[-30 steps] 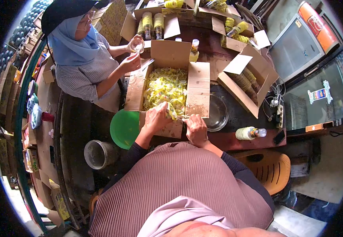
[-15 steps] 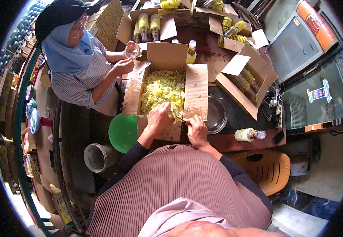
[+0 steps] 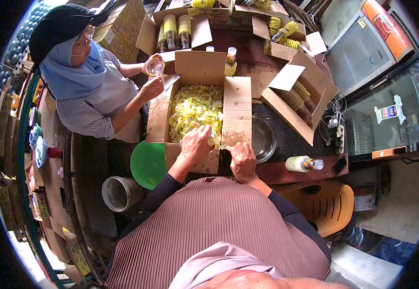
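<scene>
At the near edge of the carton (image 3: 237, 108), left hand (image 3: 197, 143) curls — gripping what, I can't tell — right hand (image 3: 242, 159) pinches something thin (image 3: 223, 147).

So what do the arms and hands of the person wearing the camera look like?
Both arms wear dark, nearly black long sleeves. The left sleeve and right sleeve look snug and slightly wrinkled, and they stop short of the wrists. The left hand and right hand have no gloves. Rings would be too small to tell.
</scene>
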Action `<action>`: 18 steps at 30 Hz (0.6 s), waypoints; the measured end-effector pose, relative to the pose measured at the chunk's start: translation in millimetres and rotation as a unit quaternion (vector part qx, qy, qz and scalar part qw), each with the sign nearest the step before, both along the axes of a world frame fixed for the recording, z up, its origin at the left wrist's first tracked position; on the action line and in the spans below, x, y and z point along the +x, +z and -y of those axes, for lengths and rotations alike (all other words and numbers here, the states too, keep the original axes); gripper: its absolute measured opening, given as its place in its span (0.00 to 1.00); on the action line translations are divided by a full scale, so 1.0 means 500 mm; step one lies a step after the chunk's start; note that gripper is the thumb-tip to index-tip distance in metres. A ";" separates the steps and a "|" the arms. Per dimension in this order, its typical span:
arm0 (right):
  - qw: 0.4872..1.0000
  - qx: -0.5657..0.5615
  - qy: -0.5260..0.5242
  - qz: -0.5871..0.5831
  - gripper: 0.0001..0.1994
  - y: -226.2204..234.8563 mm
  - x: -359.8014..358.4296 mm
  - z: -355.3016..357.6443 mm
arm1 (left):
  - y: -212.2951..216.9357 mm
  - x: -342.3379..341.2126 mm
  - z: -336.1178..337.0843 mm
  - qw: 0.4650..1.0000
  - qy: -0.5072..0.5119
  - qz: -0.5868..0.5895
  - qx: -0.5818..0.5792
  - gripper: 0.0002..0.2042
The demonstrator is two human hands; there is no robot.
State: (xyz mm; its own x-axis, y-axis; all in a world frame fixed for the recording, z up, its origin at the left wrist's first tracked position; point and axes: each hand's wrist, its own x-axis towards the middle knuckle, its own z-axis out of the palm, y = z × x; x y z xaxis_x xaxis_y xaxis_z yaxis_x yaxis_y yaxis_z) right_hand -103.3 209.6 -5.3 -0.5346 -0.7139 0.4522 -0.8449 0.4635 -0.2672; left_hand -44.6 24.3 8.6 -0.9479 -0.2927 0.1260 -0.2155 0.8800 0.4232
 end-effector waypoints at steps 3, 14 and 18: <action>1.000 0.003 0.002 0.001 0.07 -0.006 -0.001 0.003 | -0.006 -0.005 0.011 0.999 -0.025 0.016 -0.016 0.23; 0.991 -0.022 -0.027 0.128 0.03 -0.037 -0.014 0.021 | -0.073 -0.004 0.042 0.986 0.006 0.062 0.153 0.27; 0.951 -0.053 -0.015 0.303 0.06 -0.058 -0.039 0.021 | -0.086 0.000 0.053 0.968 -0.005 0.022 0.249 0.26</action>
State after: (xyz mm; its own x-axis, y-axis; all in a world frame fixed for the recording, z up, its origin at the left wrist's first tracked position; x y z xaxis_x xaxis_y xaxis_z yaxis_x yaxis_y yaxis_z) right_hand -122.6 199.0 -34.1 -0.7399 -0.6615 0.1227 -0.5076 0.4292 -0.7471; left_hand -44.8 -2.2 -34.4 -0.9523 -0.2972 -0.0689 -0.2350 0.5706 0.7869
